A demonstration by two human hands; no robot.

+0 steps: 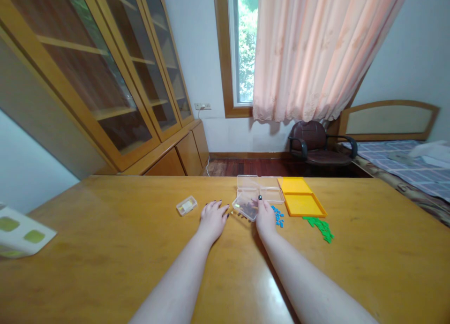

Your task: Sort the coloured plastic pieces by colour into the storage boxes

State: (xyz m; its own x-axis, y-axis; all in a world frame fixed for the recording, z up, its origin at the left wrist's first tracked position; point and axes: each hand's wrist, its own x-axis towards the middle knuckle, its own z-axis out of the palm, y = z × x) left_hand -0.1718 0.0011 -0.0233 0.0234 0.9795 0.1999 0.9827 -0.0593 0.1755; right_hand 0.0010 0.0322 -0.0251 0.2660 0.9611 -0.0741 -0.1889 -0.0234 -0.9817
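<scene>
My left hand (213, 217) lies flat on the wooden table (105, 249) with its fingers spread, holding nothing. A few small dark pieces lie just right of its fingertips. My right hand (265, 216) grips the near edge of a small clear plastic box (246, 204) that holds dark pieces and is tilted. Its open clear lid (262, 188) lies behind. Blue pieces (278, 216) are scattered right of my right hand.
A yellow open case (300, 197) and a heap of green pieces (321, 227) lie to the right. A tiny clear box (186, 205) sits left of my left hand. A white carton (21, 232) is at the left edge. Beyond stand a cabinet, chair and bed.
</scene>
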